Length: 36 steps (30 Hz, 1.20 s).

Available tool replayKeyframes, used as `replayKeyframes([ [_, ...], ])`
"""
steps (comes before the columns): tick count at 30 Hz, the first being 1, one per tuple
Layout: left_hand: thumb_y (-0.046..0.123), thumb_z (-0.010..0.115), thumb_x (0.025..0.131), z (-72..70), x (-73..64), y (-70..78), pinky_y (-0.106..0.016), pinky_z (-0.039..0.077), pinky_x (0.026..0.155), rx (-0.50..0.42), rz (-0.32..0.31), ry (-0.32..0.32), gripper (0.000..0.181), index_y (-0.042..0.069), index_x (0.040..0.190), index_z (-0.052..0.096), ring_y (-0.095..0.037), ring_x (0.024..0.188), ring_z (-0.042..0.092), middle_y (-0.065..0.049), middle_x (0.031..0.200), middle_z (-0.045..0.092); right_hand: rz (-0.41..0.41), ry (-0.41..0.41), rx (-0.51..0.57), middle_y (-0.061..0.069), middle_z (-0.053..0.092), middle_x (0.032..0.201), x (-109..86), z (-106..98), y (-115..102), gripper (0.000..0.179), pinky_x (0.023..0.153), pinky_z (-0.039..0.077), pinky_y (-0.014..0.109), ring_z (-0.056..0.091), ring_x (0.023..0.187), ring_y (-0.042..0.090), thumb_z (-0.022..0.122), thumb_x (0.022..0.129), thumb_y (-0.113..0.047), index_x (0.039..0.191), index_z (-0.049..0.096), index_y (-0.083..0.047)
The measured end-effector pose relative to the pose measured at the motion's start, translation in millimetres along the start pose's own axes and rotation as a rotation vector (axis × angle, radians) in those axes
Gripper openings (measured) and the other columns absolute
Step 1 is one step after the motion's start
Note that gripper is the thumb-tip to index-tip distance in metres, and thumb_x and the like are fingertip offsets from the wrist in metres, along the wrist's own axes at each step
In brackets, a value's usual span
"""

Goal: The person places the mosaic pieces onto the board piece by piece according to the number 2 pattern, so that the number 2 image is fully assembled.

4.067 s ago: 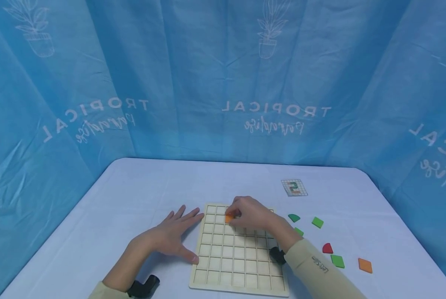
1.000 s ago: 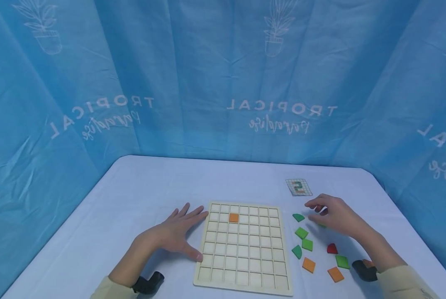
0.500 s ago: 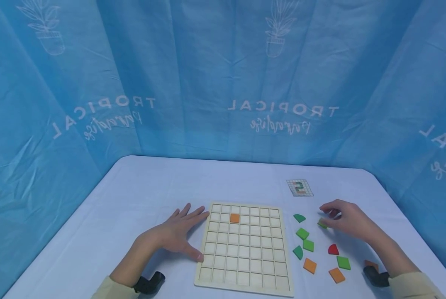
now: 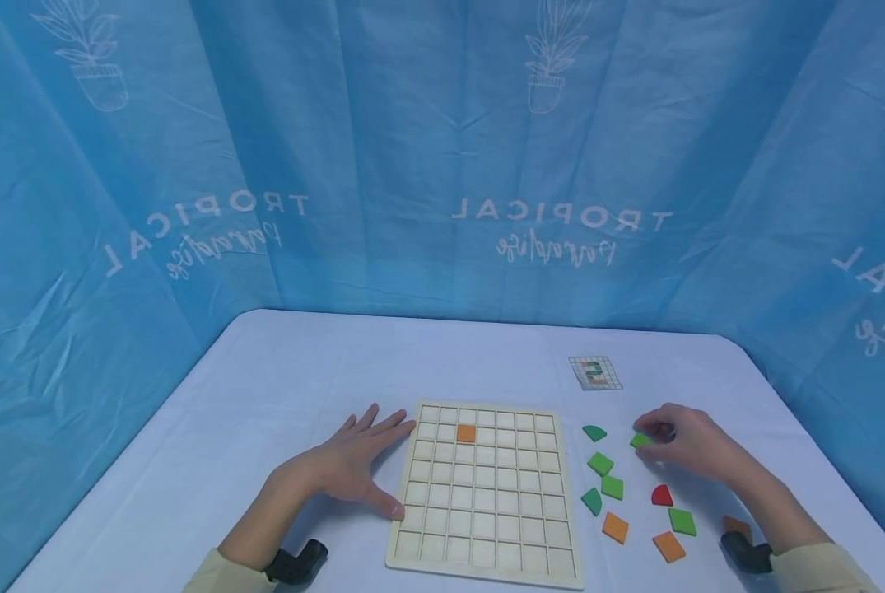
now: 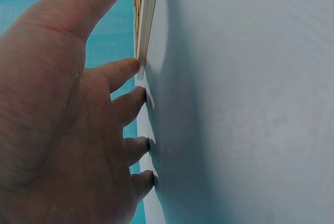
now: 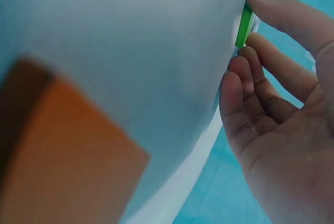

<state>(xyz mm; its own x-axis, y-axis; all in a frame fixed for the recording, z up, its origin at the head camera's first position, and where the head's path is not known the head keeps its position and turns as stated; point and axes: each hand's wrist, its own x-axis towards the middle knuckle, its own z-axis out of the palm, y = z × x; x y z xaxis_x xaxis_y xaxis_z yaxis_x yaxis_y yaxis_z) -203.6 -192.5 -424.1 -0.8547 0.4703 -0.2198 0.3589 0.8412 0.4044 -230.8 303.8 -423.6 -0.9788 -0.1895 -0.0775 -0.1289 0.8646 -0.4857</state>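
My left hand (image 4: 346,465) lies with fingers spread beside the wooden grid board (image 4: 482,498), its thumb and index fingertip at the board's left edge. One orange square tile (image 4: 466,433) sits in a cell near the top of the board. To the right, my right hand (image 4: 690,446) pinches a green square tile (image 4: 639,441) at the table surface. The right wrist view shows this green tile (image 6: 244,25) between thumb and index finger, with the other fingers curled below. In the left wrist view the left fingertips (image 5: 140,96) reach down to the tablecloth.
Right of the board lie loose tiles: green squares (image 4: 600,464), dark green quarter-rounds (image 4: 592,501), a red quarter-round (image 4: 661,495) and orange squares (image 4: 615,528). A small pattern card (image 4: 595,373) lies farther back. A blue curtain (image 4: 383,165) hangs behind the white-covered table (image 4: 323,354).
My right hand has left the orange tile in its board cell and moved right to the loose tiles. Its fingers have lowered and closed on a green square tile. The left hand stays by the board.
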Motion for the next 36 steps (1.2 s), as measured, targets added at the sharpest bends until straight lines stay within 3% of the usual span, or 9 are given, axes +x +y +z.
replayKeyframes([
  [13, 0.078, 0.074, 0.052, -0.8, -0.3, 1.7, -0.055, 0.0, 0.114, -0.005, -0.01, -0.012, 0.121, 0.029, 0.153, 0.028, -0.031, 0.145, -0.003, 0.005, 0.159, 0.015, 0.0, -0.03, 0.019, -0.002, 0.063, 0.087, -0.9, 2.2, 1.7, 0.033, 0.069, 0.049, 0.032, 0.054, 0.077, 0.018, 0.082, 0.076, -0.026, 0.105, 0.073, -0.011],
  [22, 0.079, 0.073, 0.053, -0.8, -0.1, 1.2, -0.056, 0.001, 0.113, 0.013, 0.0, -0.005, 0.121, 0.029, 0.153, 0.027, -0.031, 0.145, -0.003, 0.006, 0.159, 0.015, -0.016, -0.007, 0.02, -0.002, 0.061, 0.084, -0.6, 2.9, 0.2, 0.032, 0.066, 0.047, 0.032, 0.052, 0.077, 0.018, 0.082, 0.075, -0.026, 0.103, 0.073, -0.013],
  [36, 0.08, 0.072, 0.052, 0.2, 0.3, 0.2, -0.055, 0.001, 0.114, 0.022, -0.005, -0.001, 0.122, 0.029, 0.153, 0.027, -0.031, 0.145, -0.002, 0.006, 0.159, 0.015, -0.034, 0.0, 0.061, 0.0, 0.061, 0.087, 1.1, 1.3, -8.9, 0.031, 0.069, 0.049, 0.032, 0.053, 0.079, 0.019, 0.079, 0.076, -0.019, 0.104, 0.072, -0.01],
])
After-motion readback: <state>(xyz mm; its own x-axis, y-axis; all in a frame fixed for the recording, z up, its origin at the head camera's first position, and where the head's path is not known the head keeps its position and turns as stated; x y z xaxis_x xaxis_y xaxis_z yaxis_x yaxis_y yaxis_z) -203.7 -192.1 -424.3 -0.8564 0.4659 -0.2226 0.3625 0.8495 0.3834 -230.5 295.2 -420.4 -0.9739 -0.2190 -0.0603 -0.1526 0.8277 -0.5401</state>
